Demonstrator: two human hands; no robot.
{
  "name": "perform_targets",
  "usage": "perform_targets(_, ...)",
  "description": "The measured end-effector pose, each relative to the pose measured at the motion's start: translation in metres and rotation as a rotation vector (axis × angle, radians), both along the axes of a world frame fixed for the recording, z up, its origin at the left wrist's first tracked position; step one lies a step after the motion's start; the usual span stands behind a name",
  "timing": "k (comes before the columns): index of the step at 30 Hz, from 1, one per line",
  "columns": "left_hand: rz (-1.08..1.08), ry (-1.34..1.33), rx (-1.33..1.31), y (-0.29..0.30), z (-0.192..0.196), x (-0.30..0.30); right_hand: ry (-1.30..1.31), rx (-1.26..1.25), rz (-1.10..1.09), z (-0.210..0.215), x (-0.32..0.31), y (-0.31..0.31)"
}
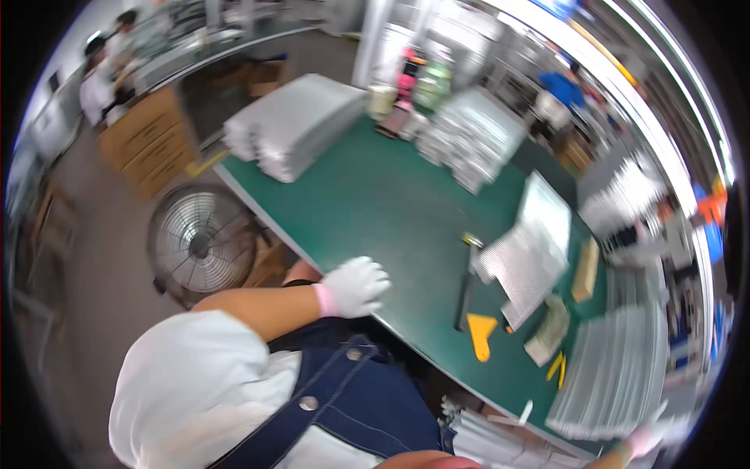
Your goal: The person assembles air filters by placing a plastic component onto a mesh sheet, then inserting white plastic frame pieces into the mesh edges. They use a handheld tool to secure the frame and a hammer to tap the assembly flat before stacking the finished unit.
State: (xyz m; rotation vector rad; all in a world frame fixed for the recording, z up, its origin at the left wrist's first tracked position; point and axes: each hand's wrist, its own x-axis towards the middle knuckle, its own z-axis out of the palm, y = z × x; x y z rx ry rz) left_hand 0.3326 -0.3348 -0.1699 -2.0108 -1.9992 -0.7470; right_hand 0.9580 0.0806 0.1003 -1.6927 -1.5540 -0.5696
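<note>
My left hand [355, 287], in a white glove with a pink cuff, is over the near left edge of the green-topped table [375, 211]. Its fingers are loosely bent and slightly apart, with nothing in them. Far to the lower right, my right hand [647, 440], gloved too, is beside a tall stack of silvery sheets [613, 375]. Blur and the picture's rim hide most of its fingers, so I cannot make out a grip. Between the hands lie perforated metal-looking sheets [525, 270], a yellow scraper [481, 336], a dark-handled hammer-like tool [466, 285] and yellow-handled pliers [557, 369].
Two piles of silvery sheets, a left one [301, 117] and a right one [476, 133], stand along the table's far side. A pale block [585, 270] and a greyish roll [549, 331] lie at the right. A floor fan [201, 244] and cardboard boxes [148, 141] stand left.
</note>
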Motion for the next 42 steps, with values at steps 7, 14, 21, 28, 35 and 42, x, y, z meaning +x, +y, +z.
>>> perform_targets(7, 0.067, 0.034, -0.015, -0.005, -0.019, -0.001, -0.257, 0.02, 1.288, -0.217, -0.329, -0.227)
perform_targets(14, -0.038, 0.026, 0.06, -0.008, -0.015, -0.041, -0.433, -0.218, 1.263, -0.264, -0.397, -0.263)
perform_targets(21, 0.753, 0.192, -0.04, -0.113, 0.129, -0.266, -0.445, -0.062, 1.217, -0.3, -0.387, -0.254)
perform_targets(28, 0.961, -0.32, -0.572, -0.188, 0.176, -0.401, -0.434, -0.203, 1.154, -0.298, -0.391, -0.259)
perform_targets(35, 0.969, -0.047, -0.898, -0.149, 0.147, -0.401, -0.361, -0.064, 1.25, -0.274, -0.412, -0.266)
perform_targets(42, 1.021, -0.085, -0.908, -0.149, 0.197, -0.394, -0.403, -0.277, 1.299, -0.248, -0.431, -0.27)
